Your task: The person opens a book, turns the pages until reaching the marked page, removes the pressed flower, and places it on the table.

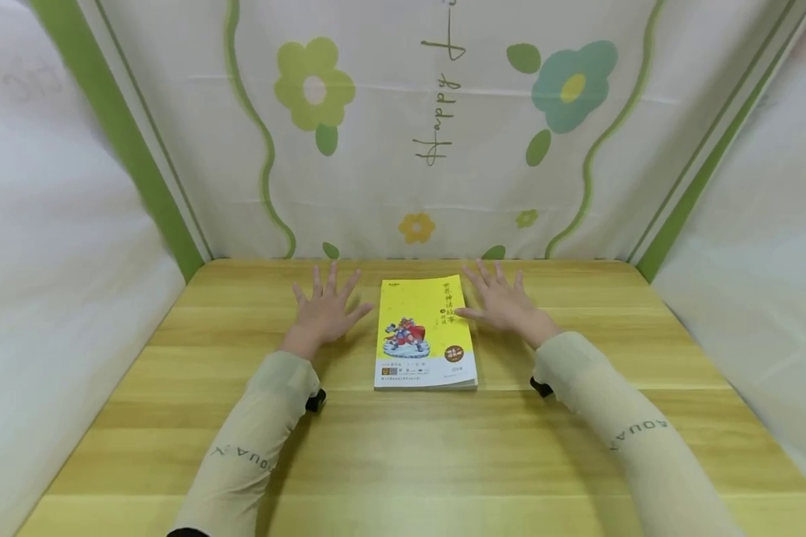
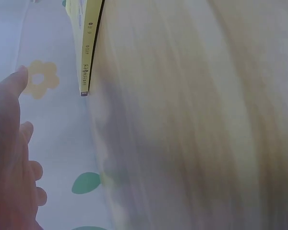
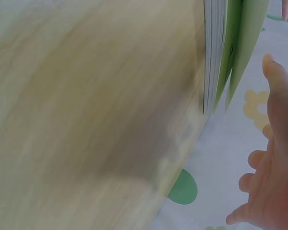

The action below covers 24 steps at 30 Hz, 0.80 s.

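Observation:
A closed paperback book [image 1: 416, 313] with a yellow and white cover lies on the wooden table, its printed figure facing up. To its left my left hand [image 1: 324, 313] is spread with straight fingers, the thumb pointing toward the book's edge. My right hand [image 1: 507, 304] is spread on the other side, and its thumb overlaps the cover's right edge in the head view. Neither hand holds anything. In the left wrist view the book's spine [image 2: 89, 48] shows beyond the thumb. The right wrist view shows the page edges [image 3: 213, 57], with the cover slightly lifted.
The wooden table [image 1: 389, 462] ends at a hanging white cloth [image 1: 383, 149] with printed flowers at the back. White cloth walls [image 1: 60, 283] with green strips stand along the left and right sides. Long pale sleeves [image 1: 238, 447] cover both forearms, with dark bands at the wrists.

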Tool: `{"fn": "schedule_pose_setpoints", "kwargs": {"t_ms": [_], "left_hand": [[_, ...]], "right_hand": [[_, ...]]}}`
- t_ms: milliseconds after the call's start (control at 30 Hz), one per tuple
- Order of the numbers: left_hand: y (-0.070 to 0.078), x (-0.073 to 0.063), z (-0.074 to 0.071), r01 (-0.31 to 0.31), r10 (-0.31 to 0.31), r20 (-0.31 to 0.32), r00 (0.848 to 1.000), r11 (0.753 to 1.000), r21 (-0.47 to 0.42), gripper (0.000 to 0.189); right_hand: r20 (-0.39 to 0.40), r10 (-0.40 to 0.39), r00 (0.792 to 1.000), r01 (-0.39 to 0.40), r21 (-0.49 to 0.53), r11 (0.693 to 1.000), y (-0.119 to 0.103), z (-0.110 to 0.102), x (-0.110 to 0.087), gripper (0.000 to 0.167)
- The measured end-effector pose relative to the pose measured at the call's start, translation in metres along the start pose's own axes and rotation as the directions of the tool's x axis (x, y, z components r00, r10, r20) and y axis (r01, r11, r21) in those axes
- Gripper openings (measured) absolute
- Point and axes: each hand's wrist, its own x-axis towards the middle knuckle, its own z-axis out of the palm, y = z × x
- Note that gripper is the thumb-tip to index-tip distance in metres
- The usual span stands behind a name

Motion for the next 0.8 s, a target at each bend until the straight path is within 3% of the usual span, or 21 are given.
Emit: {"fn": "schedule_pose_setpoints", "kwargs": {"t_ms": [467, 800], "left_hand": [[-0.001, -0.016, -0.009, -0.029, 0.029, 0.023, 0.999, 0.999, 0.018, 0.078], [0.007, -0.036, -0.006, -0.124, 0.124, 0.022, 0.992, 0.992, 0.015, 0.076]], "right_hand": [[0.040, -0.066, 0.997, 0.066, 0.014, 0.998, -0.011, -0.008, -0.005, 0.097], [0.066, -0.165, 0.984, 0.165, -0.001, 0.986, -0.017, -0.006, -0.022, 0.097]]}}
